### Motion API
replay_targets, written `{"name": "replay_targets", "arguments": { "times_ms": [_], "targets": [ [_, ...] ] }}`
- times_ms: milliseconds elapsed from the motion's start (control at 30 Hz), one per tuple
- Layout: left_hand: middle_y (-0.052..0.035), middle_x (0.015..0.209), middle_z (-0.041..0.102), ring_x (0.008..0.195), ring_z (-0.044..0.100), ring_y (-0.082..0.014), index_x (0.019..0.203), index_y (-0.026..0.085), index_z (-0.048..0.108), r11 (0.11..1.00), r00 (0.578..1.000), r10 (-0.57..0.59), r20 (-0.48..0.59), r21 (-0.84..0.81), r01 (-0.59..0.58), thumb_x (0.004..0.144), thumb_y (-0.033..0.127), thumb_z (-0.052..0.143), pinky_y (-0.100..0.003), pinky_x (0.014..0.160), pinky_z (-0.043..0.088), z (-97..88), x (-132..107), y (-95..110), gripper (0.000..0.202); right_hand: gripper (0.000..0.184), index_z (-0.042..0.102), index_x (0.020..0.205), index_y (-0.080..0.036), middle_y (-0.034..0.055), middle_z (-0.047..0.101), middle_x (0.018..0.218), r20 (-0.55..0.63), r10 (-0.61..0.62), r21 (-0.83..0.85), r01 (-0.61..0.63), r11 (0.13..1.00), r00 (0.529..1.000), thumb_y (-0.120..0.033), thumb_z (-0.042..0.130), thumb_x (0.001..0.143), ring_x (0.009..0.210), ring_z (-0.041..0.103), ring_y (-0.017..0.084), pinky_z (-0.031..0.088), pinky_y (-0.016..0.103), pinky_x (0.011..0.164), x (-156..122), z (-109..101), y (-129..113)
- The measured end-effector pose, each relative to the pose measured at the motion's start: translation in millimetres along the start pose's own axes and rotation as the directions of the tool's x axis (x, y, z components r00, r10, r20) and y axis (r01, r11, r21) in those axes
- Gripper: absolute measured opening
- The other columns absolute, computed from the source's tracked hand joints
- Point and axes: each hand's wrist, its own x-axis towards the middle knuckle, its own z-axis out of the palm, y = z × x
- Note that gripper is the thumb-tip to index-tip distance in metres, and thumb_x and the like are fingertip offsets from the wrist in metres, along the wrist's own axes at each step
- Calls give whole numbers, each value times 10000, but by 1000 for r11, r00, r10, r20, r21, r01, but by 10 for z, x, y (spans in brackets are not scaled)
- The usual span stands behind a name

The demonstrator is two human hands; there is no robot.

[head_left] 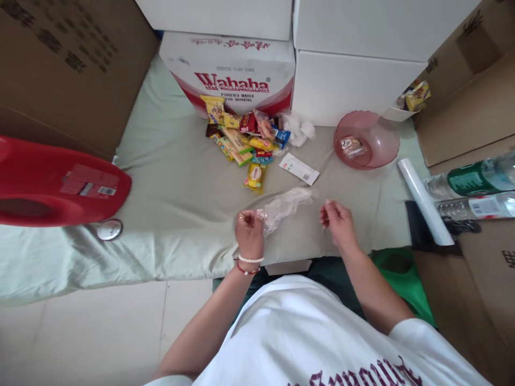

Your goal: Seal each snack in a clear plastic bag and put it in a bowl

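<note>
My left hand [250,234], with beaded bracelets at its wrist, pinches one end of a crumpled clear plastic bag [286,208]. The bag stretches to the right over the cloth. Just past its far end is my right hand [338,221], its fingers curled together; whether anything small is between them is hidden. Beyond the bag lie a white packet [299,169] with a barcode and a yellow snack packet [255,177]. Behind these is a heap of wrapped snacks [241,138]. A pink translucent bowl [382,140] with a small wrapped item inside stands to the right.
White boxes and a Wahaha carton [233,75] wall off the back. A red jug [60,185] lies at the left beside a round tin [109,229]. At the right are a white roll [425,202], plastic bottles [475,179] and cardboard boxes. Crumpled white plastic [298,128] touches the heap.
</note>
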Motion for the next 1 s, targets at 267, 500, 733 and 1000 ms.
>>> {"name": "replay_targets", "arguments": {
  "times_ms": [267,500,733,1000],
  "targets": [
    [5,847,661,856,696,-168,745,231,532,983,996,-35,77,-176,48,800,474,819,-330,849,586,-63,-221,65,381,561,639,858,-223,-48,636,643,375,289,236,-392,889,881,-478,993,505,525,536,81,418,175,438,-194,735,-7],
    [-21,848,627,812,677,-207,865,228,560,961,970,-242,39,-129,245,766,543,743,-366,713,599,-312,-22,-124,378,437,639,786,-203,-57,602,647,395,259,244,-373,895,881,-418,936,548,514,437,49,318,176,441,-200,765,-45],
    [-114,1093,718,1159,635,-317,931,250,747,891,863,213,458,272,-364,755,381,781,-501,1069,490,-443,-5,-59,223,343,647,791,-215,-75,520,607,271,180,149,-226,963,946,-434,845,616,498,370,65,225,217,449,-180,692,-16],
    [-16,862,701,802,638,-176,863,214,702,948,948,-314,48,-28,316,663,399,828,-269,695,503,-678,123,44,300,280,696,866,-235,-87,440,593,276,165,123,-205,971,947,-394,771,650,504,282,82,190,239,481,-147,554,-75]
  ]
}}
